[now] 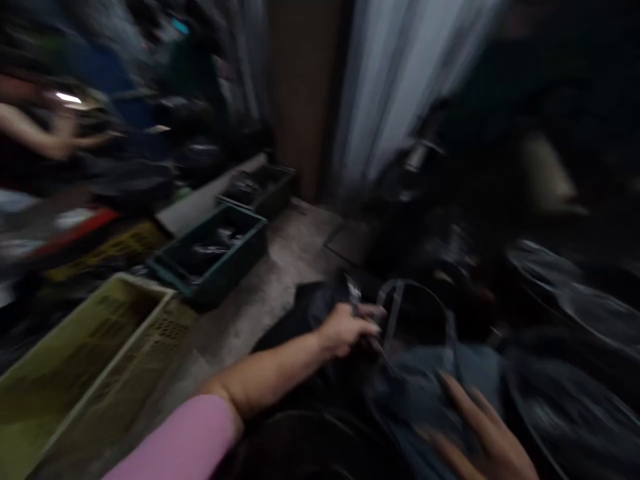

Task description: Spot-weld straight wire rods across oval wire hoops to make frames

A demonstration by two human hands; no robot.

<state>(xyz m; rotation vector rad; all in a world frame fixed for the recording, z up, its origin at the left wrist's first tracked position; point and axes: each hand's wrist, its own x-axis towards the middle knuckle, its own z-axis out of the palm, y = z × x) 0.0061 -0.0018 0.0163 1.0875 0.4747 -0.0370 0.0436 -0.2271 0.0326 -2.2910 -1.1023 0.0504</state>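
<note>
My left hand (345, 328), at the end of a pink sleeve (185, 433), reaches forward with its fingers closed. A small shiny thing (354, 290) sticks up from it, too smeared to name. Just to its right rises a thin pale loop (420, 283) above a grey-blue cloth or bag (440, 373). My right hand (480, 427) is over that grey-blue material at the lower right, fingers spread. Whether it touches the material I cannot tell.
A yellow crate (90, 360) stands at the left, with a green crate (215, 247) beyond it holding dark and shiny pieces. Dark plastic-lined containers (575, 400) stand at the right. Another person's arm (40, 133) shows at the upper left.
</note>
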